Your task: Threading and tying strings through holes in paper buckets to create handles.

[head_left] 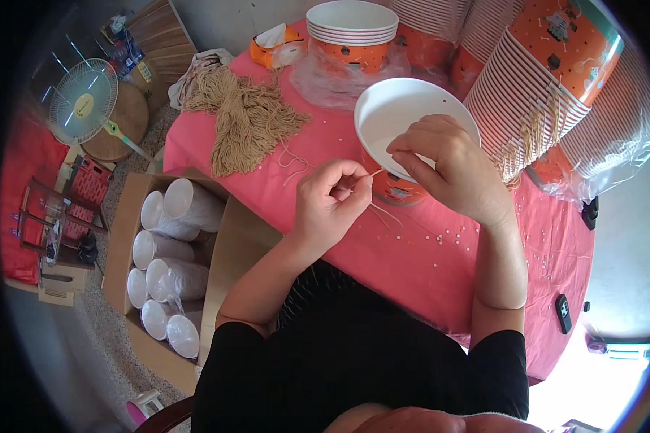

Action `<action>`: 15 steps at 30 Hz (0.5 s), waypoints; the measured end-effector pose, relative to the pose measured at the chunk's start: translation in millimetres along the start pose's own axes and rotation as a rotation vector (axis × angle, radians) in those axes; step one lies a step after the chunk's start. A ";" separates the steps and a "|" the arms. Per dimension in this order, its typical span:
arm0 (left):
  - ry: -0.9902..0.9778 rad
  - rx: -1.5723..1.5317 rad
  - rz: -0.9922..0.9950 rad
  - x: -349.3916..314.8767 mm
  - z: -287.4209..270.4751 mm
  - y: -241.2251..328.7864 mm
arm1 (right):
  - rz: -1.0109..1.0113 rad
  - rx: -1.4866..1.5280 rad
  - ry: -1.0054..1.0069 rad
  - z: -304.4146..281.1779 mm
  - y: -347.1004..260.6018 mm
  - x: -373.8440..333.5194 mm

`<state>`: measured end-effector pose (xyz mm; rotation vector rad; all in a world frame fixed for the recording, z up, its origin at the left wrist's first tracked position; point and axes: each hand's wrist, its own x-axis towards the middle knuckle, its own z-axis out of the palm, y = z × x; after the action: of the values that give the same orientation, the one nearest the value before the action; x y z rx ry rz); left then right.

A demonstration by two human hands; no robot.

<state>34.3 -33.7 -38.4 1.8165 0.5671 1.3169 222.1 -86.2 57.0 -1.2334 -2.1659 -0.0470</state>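
Observation:
My left hand (326,209) is closed in a pinch on a thin beige cord (375,172); a short end sticks out past the fingertips, and a tail hangs below over the table. To its right, my right hand (451,169) is raised in front of a paper bucket (383,108), white inside and orange with printed figures outside. Its fingers are curled and pressed together, and whatever they grip is hidden or too small to name. The bucket stands upright just beyond both hands. A thick bundle of the same beige cords (249,123) lies at the table's far left.
Nested orange buckets (534,79) lean at the right, with cords hanging from their rims. Another bucket stack (352,32) stands at the back. Small white discs (440,239) dot the pink tablecloth (404,267). Left of the table, a carton (141,191) holds several wrapped white cup stacks.

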 end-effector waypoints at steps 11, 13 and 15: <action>0.050 -0.028 0.033 -4.0 4.3 -4.8 | 0.013 0.015 -0.011 1.3 0.1 0.1; -0.003 0.015 0.048 -4.1 2.7 -3.3 | 0.022 0.017 -0.015 1.0 -0.1 0.0; -0.005 0.032 0.066 -3.5 2.7 -3.8 | 0.024 0.021 -0.019 1.0 0.3 -0.1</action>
<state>35.9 -35.0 -43.8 1.8786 0.5323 1.3532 221.9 -85.8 56.1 -1.2531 -2.1622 -0.0020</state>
